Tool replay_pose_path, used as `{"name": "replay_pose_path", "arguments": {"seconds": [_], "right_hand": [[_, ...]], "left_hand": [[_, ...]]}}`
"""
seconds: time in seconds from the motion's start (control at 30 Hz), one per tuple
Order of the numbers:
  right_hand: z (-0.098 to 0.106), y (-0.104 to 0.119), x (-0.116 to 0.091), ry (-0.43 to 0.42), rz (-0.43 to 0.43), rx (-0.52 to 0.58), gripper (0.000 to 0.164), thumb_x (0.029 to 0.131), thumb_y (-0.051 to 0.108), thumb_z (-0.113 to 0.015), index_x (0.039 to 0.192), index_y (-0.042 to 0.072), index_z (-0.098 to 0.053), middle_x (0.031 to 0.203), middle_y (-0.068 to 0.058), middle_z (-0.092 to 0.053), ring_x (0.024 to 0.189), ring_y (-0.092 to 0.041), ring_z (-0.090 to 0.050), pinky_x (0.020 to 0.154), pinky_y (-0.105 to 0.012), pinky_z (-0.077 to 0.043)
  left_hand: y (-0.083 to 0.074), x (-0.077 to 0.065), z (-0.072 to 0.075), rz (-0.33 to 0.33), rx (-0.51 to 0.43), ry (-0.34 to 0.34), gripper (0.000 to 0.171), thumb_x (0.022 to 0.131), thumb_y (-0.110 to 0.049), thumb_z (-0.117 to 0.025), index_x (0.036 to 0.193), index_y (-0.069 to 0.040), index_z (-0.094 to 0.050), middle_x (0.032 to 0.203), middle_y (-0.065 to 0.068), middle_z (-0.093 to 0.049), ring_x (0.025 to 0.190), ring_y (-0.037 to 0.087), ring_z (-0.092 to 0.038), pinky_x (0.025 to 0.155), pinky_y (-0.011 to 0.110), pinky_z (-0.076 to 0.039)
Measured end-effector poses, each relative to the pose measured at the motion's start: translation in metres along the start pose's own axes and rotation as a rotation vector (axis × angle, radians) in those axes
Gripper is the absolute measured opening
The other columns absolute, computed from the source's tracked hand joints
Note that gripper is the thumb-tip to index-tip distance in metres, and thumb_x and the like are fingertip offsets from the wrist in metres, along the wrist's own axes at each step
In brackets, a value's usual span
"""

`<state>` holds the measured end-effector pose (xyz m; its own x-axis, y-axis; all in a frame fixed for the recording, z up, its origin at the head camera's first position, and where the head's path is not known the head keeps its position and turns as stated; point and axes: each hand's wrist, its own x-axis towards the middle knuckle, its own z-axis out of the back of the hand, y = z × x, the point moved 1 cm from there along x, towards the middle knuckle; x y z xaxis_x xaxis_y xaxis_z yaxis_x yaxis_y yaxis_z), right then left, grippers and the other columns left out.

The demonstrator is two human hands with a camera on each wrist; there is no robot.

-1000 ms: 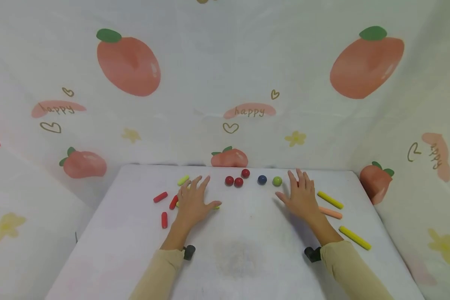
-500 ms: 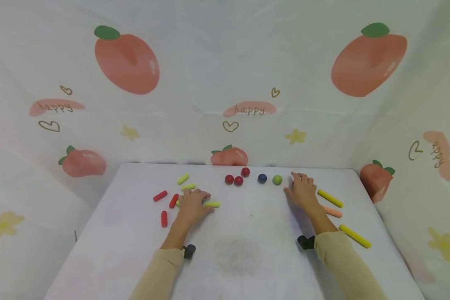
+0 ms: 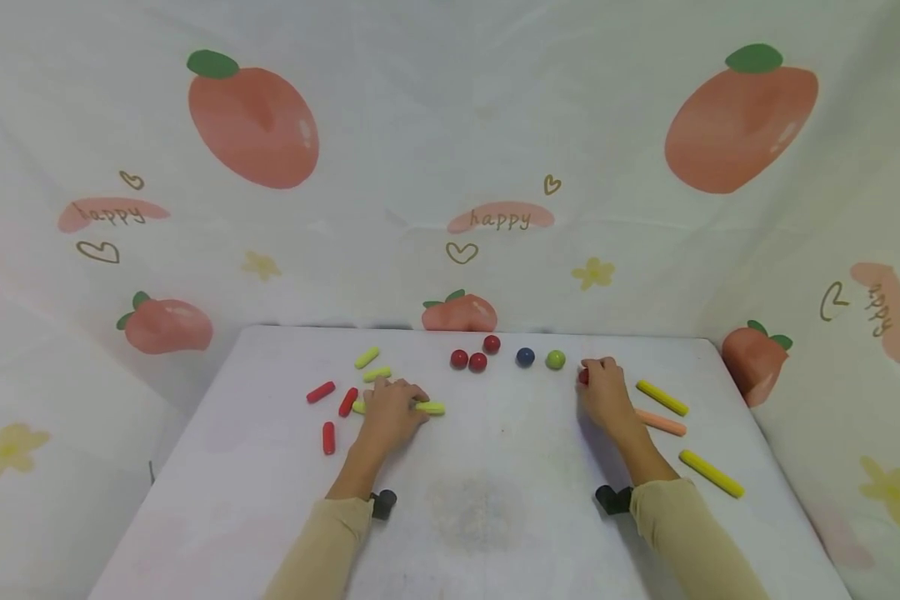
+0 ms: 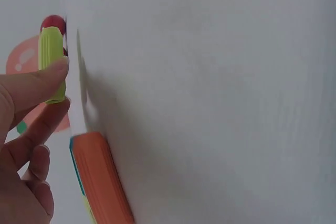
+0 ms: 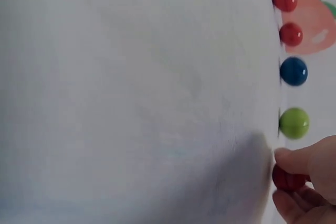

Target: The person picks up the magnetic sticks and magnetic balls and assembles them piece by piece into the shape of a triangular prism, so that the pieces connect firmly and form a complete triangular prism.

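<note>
In the left wrist view, my left hand [image 4: 31,108] pinches a short yellow-green ridged stick [image 4: 51,51] between thumb and fingers. The head view shows this stick [image 3: 431,408] poking out to the right of my left hand [image 3: 392,412]. Another yellow-green stick [image 3: 358,407] is partly hidden at that hand's left side. At the right, my right hand [image 3: 607,396] holds a small glossy red ball [image 3: 584,376]. Thumb and fingers grip the red ball [image 5: 287,178] from opposite sides in the right wrist view, just beside a green ball [image 5: 294,123].
Two yellow-green sticks [image 3: 367,357] and several red sticks [image 3: 329,437] lie around the left hand. Three red balls [image 3: 459,359], a blue ball [image 3: 525,357] and a green ball [image 3: 556,359] stand near the table's back edge. Yellow sticks [image 3: 711,474] and an orange stick [image 3: 662,422] lie right.
Both hands have gone from spread fingers to gripping. The left hand has closed on the yellow-green stick and shifted it slightly right; the right hand has lowered and taken the red ball.
</note>
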<state>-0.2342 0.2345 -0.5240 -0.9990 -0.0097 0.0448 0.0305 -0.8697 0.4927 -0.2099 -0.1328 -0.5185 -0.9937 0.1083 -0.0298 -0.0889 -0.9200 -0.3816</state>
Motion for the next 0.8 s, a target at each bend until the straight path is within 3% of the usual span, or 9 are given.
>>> {"name": "replay_pose_path", "arguments": {"seconds": [0.2,0.4,0.63,0.8], "right_hand": [[-0.004,0.013,-0.018,0.006,0.017,0.054,0.041,0.093,0.011,-0.071,0.129,-0.005,-0.06,0.123,-0.028,-0.054,0.114,-0.042,-0.054,0.096,-0.055,-0.053],[-0.013,0.029,-0.035,0.066,0.039,0.102,0.044,0.09,0.017,-0.078,0.13,0.004,-0.066,0.117,-0.019,-0.058,0.108,-0.032,-0.057,0.09,-0.047,-0.057],[-0.025,0.05,-0.052,0.119,0.043,0.179,0.048,0.086,0.016,-0.082,0.127,0.001,-0.066,0.111,-0.013,-0.065,0.1,-0.023,-0.065,0.09,-0.042,-0.059],[-0.033,0.061,-0.058,0.107,0.121,0.234,0.039,0.082,0.013,-0.085,0.116,0.001,-0.071,0.103,-0.01,-0.067,0.094,-0.02,-0.069,0.086,-0.037,-0.06]], "left_hand": [[-0.017,0.0,0.0,-0.012,-0.111,0.021,0.022,0.088,-0.027,-0.08,0.11,-0.024,-0.078,0.103,-0.002,-0.074,0.103,0.023,-0.049,0.087,0.045,-0.036],[-0.034,-0.005,-0.008,-0.02,-0.202,0.062,0.023,0.09,-0.028,-0.078,0.112,-0.026,-0.079,0.104,-0.004,-0.074,0.108,0.022,-0.054,0.101,0.056,-0.038],[-0.051,-0.009,-0.022,-0.02,-0.365,0.129,0.021,0.09,-0.025,-0.078,0.111,-0.023,-0.078,0.102,-0.005,-0.072,0.096,0.016,-0.054,0.085,0.036,-0.049],[-0.062,-0.009,-0.031,-0.035,-0.356,0.162,0.021,0.089,-0.027,-0.079,0.11,-0.026,-0.078,0.098,-0.008,-0.069,0.094,0.013,-0.052,0.081,0.029,-0.049]]}}
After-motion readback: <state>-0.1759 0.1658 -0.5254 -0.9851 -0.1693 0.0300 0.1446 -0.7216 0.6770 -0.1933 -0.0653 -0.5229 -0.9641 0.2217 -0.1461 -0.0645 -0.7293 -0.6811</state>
